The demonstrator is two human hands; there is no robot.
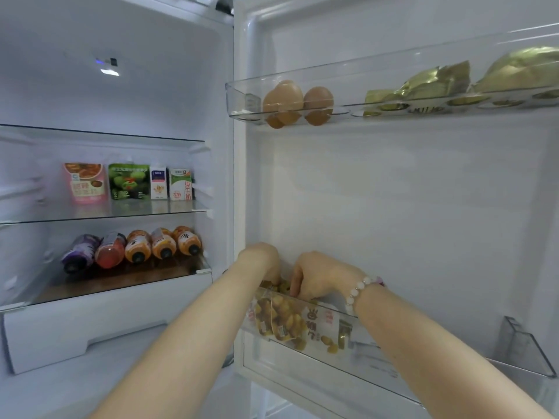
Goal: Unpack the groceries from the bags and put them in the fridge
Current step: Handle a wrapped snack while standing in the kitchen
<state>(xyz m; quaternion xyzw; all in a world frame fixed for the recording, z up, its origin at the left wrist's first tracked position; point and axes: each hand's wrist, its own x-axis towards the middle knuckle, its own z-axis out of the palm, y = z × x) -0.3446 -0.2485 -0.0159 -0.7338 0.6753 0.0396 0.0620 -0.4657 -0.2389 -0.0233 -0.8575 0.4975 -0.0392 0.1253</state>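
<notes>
Head view. Snack packets (284,319): left end of the lower door bin (378,355); at least two, exact count unclear. Probably light, soft, slippery film, best taken by the top seams. Right hand (323,276) pinches the packet tops. Left hand (263,261): fingers hidden, grip cannot be told. Eggs (298,101): three. Bottles (133,249): five. Gold pouches (438,80): two.

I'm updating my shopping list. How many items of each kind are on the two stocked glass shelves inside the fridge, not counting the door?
Bottles: 5
Pouches: 2
Small cartons: 2
Total: 9
</notes>
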